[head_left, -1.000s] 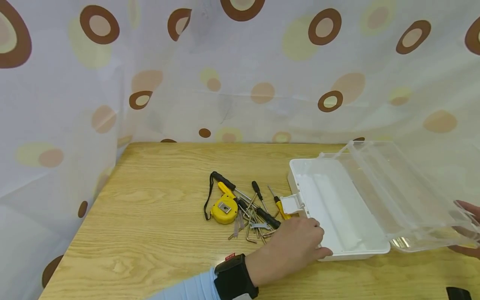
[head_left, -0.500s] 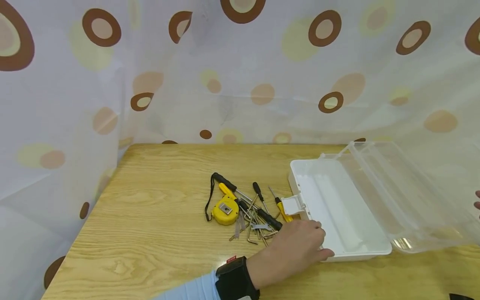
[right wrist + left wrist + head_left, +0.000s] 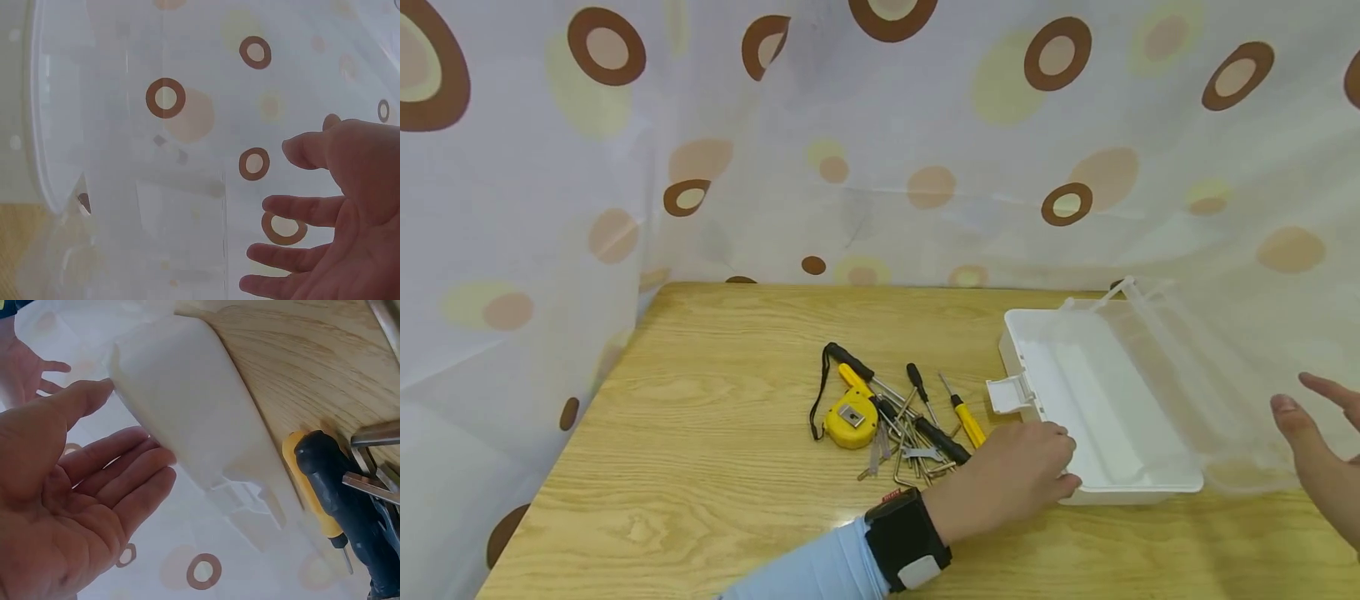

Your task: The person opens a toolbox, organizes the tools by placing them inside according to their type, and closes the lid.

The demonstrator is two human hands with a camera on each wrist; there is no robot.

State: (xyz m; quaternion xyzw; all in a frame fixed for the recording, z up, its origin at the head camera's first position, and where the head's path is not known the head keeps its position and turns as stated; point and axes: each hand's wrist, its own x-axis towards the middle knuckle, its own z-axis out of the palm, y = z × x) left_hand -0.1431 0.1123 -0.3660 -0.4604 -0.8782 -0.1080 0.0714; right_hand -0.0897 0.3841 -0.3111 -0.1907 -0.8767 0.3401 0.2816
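A white plastic toolbox (image 3: 1093,392) with its clear lid (image 3: 1213,417) swung back to the right stands on the table; no contents show inside. My left hand (image 3: 1011,475) holds the box's near left corner. In the left wrist view its thumb and fingers meet the rim of the box (image 3: 187,394). The right hand (image 3: 1326,458) hovers by the lid's right side, fingers spread and holding nothing, as the right wrist view also shows. A white latch (image 3: 1009,394) sticks out from the box's left side. Close to the left hand lies a yellow-handled screwdriver (image 3: 968,421).
Left of the box is a pile of tools: a yellow tape measure (image 3: 851,419), a black-handled tool with a wrist strap (image 3: 850,360), a small black screwdriver (image 3: 916,379), several hex keys (image 3: 906,475) and a flat wrench (image 3: 922,453). A patterned curtain (image 3: 880,167) hangs behind the table.
The right hand let go of the lid, went out past the right edge and is back in view, spread. The toolbox has shifted rightward and slightly away, and the left hand with it.
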